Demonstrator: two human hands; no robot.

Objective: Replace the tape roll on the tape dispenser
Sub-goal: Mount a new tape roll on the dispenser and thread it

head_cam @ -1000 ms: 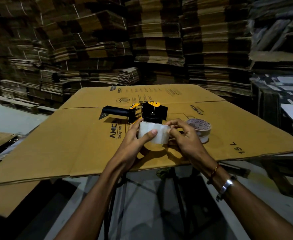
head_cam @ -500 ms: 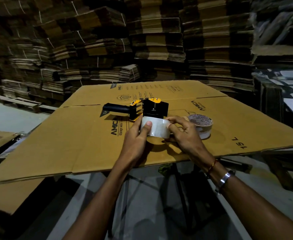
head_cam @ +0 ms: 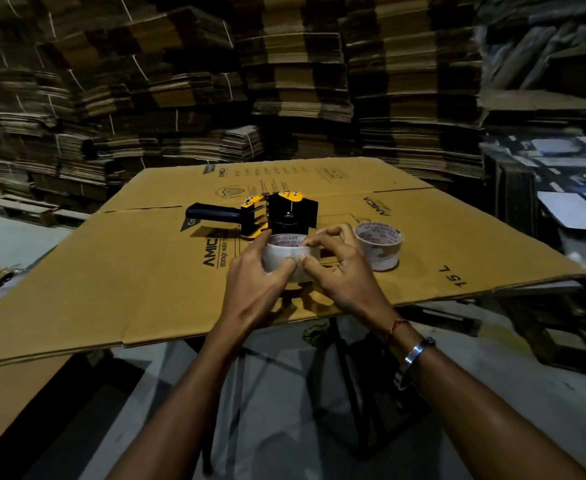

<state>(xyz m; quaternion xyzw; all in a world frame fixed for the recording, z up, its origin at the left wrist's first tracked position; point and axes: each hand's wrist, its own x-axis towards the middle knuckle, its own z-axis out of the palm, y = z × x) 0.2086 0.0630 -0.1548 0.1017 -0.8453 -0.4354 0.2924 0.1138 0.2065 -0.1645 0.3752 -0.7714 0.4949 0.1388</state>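
Both hands are on the same thing: the left hand [head_cam: 255, 271] wraps its fingers round the near side of a roll of clear packing tape with a printed cardboard core [head_cam: 286, 256], thumb pressed on the outer face, while the right hand [head_cam: 340, 268] pinches at that face with thumb and forefinger, likely picking for the loose end of the tape. The roll is held just above the near edge of the flattened brown corrugated carton [head_cam: 111, 271] that serves as the work surface here. Just behind the roll, toward the middle of the carton, lies the black-and-yellow handheld tape dispenser [head_cam: 270, 213], on its side with its dark handle pointing to the left edge; its spindle looks bare, though the roll hides its lower part and I cannot be sure. Near the right edge sits a second, thinner tape roll with a white printed core [head_cam: 379, 245], standing flat and apart from the hands, probably the spent one. So I would judge the old roll is already off and the fresh one is in hand; seating it on the spindle and threading the tape through remain. Bundled stacks of flat cardboard [head_cam: 284, 81] wall in the room behind.
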